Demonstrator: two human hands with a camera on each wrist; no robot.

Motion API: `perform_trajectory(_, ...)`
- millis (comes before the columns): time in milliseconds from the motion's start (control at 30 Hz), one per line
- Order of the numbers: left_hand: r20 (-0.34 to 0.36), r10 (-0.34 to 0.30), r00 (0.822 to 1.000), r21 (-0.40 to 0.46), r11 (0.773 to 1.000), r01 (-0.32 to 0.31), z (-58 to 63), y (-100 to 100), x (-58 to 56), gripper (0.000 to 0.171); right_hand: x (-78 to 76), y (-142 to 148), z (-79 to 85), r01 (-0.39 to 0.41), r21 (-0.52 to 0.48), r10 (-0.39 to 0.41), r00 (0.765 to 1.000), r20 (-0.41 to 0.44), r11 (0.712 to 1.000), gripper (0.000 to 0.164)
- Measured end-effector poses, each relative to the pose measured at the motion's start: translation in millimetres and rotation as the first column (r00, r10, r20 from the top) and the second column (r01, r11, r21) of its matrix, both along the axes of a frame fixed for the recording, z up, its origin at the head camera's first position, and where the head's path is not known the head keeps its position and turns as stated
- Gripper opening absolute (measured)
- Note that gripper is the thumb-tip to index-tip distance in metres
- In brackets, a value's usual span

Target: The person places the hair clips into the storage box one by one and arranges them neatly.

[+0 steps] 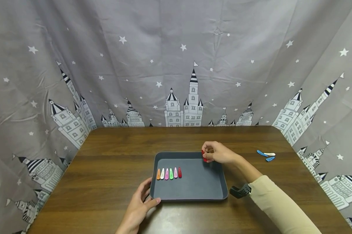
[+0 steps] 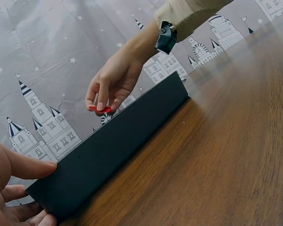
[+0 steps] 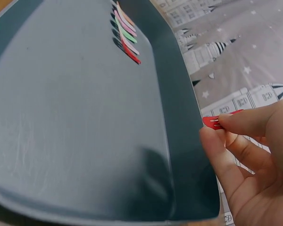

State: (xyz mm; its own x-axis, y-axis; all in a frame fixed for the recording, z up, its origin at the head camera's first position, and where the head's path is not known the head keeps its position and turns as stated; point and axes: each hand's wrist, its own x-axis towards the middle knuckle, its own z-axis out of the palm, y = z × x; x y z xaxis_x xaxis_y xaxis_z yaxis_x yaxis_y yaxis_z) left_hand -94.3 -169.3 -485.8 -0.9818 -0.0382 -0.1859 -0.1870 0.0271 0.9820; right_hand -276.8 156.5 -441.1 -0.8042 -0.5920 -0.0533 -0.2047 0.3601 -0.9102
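Observation:
A dark grey rectangular tray (image 1: 203, 187) lies on the table in the head view. My left hand (image 1: 141, 201) holds its near left corner, the thumb on the front wall and the other fingers round the side. Between thumb and fingertips my right hand (image 1: 220, 152) pinches a red snap hair clip (image 3: 216, 121), held up by the tray's far wall toward the right. Inside the tray, at the left, a neat row of several hair clips stands side by side: orange (image 1: 158, 174), white (image 1: 162, 174), purple, green (image 1: 171, 174), pink and red (image 1: 180, 172).
On the table (image 1: 114, 152) to the right lie a cream hair clip (image 1: 270, 154) and two blue hair clips (image 1: 262, 153), close together. A grey curtain (image 1: 152, 39) printed with castles and stars hangs behind the table and along both sides. The right wrist wears a dark band (image 1: 240, 191).

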Motion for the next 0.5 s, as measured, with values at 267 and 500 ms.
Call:
perform_trajectory(267, -0.009, -0.002, 1.000, 0.015, 1.000, 0.002, -0.1, 1.0, 0.5, 0.081, 0.3, -11.4, -1.8, -0.018, 0.002, 0.018, 1.000, -0.001, 1.000, 0.009)
perform_trajectory(500, -0.010, -0.004, 1.000, 0.014, 1.000, 0.005, -0.8, -0.1, 0.7, 0.081, 0.8, -22.3, -2.5, -0.043, 0.022, 0.044, 0.999, -0.016, 0.999, 0.007)
